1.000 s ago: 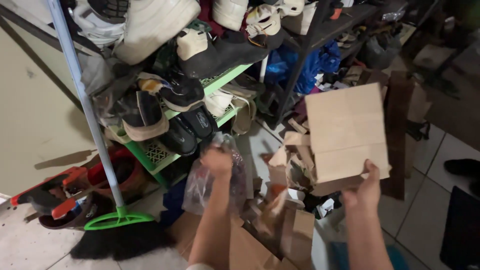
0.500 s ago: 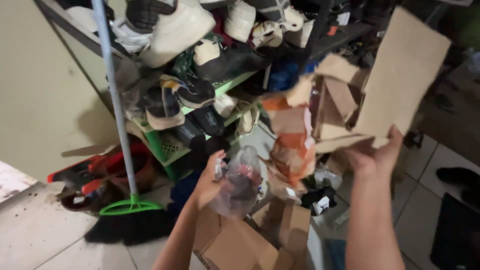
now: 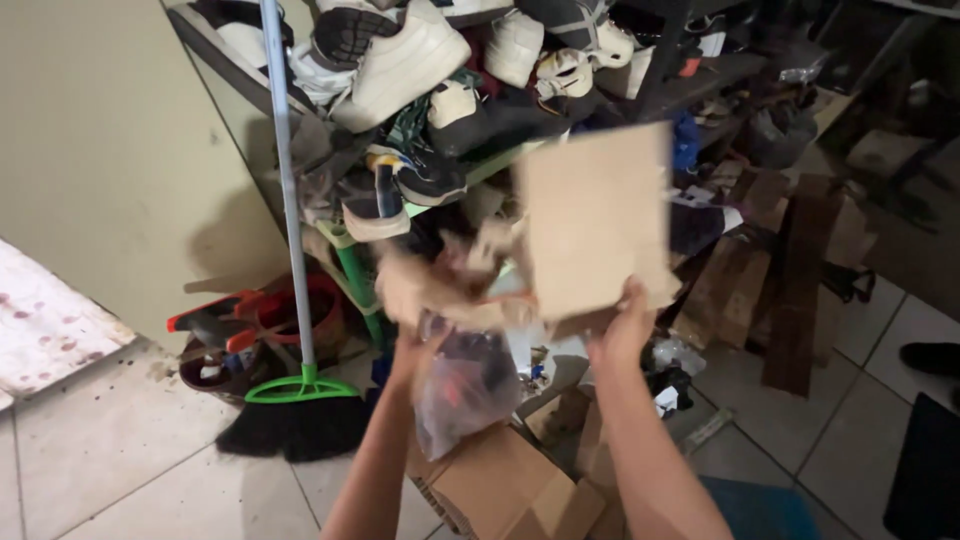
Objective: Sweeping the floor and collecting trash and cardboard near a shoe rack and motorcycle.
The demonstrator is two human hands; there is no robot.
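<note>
Against the wall (image 3: pixel 110 150), a green rack (image 3: pixel 350 255) heaped with shoes (image 3: pixel 400 60), white and dark, tumbled over one another. Right of it, a dark shelf (image 3: pixel 700 75) crowded with clutter, with brown planks (image 3: pixel 795 290) leaning at its foot. Underfoot, pale floor tiles (image 3: pixel 90 440). Propped against the rack, a broom (image 3: pixel 290 400) with pale blue handle, green head and black bristles; just behind it, a red bucket (image 3: pixel 300 315). Low in the middle, an open carton (image 3: pixel 500 485) on the floor between the two forearms. Raised above that carton, in front of the rack, a flat cardboard sheet (image 3: pixel 595 215), held upright with torn, crumpled cardboard scraps (image 3: pixel 440 285) bunched at its lower left, blurred. At the sheet's lower edge, the right hand (image 3: pixel 620 335), fingers closed around that edge, thumb side toward the camera. Just left, the left hand (image 3: pixel 410 350), closed on the neck of a clear plastic bag (image 3: pixel 465 385); exact finger grip blurred and hard to tell. Bag hanging below the scraps and over the carton, dark and reddish bits visible inside. Hands near each other, not touching. At the far right edge, a dark shoe (image 3: pixel 930 357) on the tiles.
</note>
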